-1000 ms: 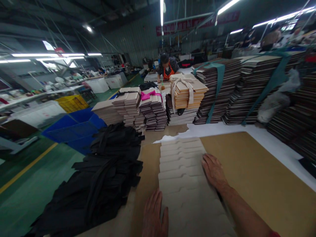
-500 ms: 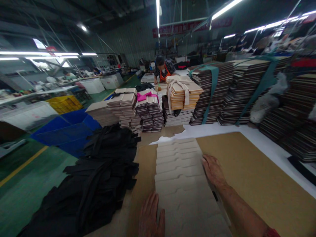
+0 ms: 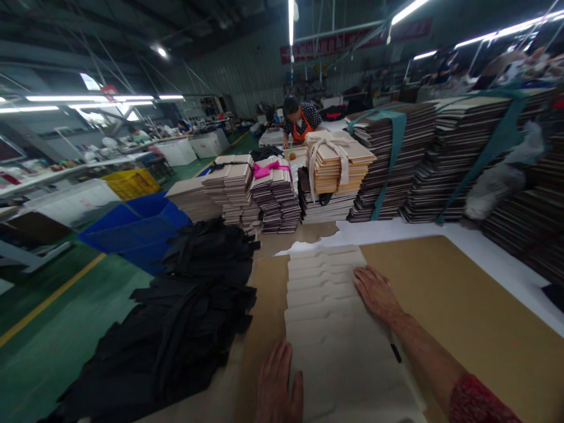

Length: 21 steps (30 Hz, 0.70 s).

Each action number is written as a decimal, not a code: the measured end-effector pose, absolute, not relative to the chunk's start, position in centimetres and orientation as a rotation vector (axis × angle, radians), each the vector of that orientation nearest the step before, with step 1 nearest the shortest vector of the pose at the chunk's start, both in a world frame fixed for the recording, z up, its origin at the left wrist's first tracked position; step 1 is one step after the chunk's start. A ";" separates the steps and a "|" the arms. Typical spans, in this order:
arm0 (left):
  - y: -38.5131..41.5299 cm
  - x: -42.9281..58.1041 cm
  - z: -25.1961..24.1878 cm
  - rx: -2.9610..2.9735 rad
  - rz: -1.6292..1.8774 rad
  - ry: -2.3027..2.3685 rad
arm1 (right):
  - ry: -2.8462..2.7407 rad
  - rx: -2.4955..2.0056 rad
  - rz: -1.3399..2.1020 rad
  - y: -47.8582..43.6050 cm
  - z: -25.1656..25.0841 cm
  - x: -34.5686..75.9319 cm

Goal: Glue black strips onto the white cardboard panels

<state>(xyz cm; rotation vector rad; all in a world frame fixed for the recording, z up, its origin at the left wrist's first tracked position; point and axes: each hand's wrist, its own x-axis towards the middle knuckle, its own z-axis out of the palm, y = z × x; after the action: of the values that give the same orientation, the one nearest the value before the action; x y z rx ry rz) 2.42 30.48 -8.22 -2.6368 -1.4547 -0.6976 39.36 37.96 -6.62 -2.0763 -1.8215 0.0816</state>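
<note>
A row of overlapping pale cardboard sheets (image 3: 328, 305) lies fanned out on a brown board (image 3: 462, 305) in front of me. My right hand (image 3: 376, 292) rests flat on the right side of the row, fingers stretched out. At the bottom edge, my left hand (image 3: 277, 385) lies flat with fingers extended against the row's left edge. Neither hand holds anything.
A heap of black pieces (image 3: 189, 311) lies left of the board. Behind stand strapped stacks of flat cardboard (image 3: 337, 167), tall dark stacks (image 3: 445, 153) at right, and blue bins (image 3: 136, 226) on the green floor. A person in an orange apron (image 3: 299, 120) works at a far table.
My right hand has slid a little farther up and left onto the row of sheets. My left hand stays at the row's near left edge.
</note>
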 end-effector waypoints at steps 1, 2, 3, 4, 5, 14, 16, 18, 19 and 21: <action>30.5 2.5 -8.2 -2.636 -0.699 -1.461 | -1.824 -2.078 0.078 37.9 -6.7 39.4; 30.5 2.5 -8.2 -2.633 -0.703 -1.464 | -1.825 -2.079 0.075 37.8 -6.8 39.4; 30.5 2.5 -8.1 -2.629 -0.712 -1.461 | -1.825 -2.081 0.071 37.6 -6.8 39.4; 30.5 2.5 -8.0 -2.624 -0.720 -1.456 | -1.825 -2.082 0.069 37.5 -6.7 39.4; 30.5 2.6 -7.9 -2.619 -0.725 -1.450 | -1.825 -2.082 0.068 37.4 -6.6 39.4; 30.3 2.7 -7.8 -2.625 -0.694 -1.460 | -1.965 -1.949 0.120 39.7 -3.7 35.6; 30.2 2.7 -7.6 -2.632 -0.702 -1.472 | -2.026 -1.894 0.166 40.4 -3.3 34.2; 30.0 2.7 -7.4 -2.645 -0.681 -1.491 | -2.052 -1.874 0.197 40.8 -3.3 33.4; 30.0 2.7 -7.3 -2.653 -0.665 -1.500 | -2.055 -1.872 0.207 40.9 -3.3 33.1; 29.9 2.8 -7.0 -2.661 -0.641 -1.510 | -2.055 -1.873 0.219 40.8 -3.5 33.0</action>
<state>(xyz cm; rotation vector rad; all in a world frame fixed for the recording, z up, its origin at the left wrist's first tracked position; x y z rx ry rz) 2.79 29.93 -7.03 -2.6611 -1.5104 -0.6405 33.02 40.79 -3.46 -1.8732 -2.0552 0.2185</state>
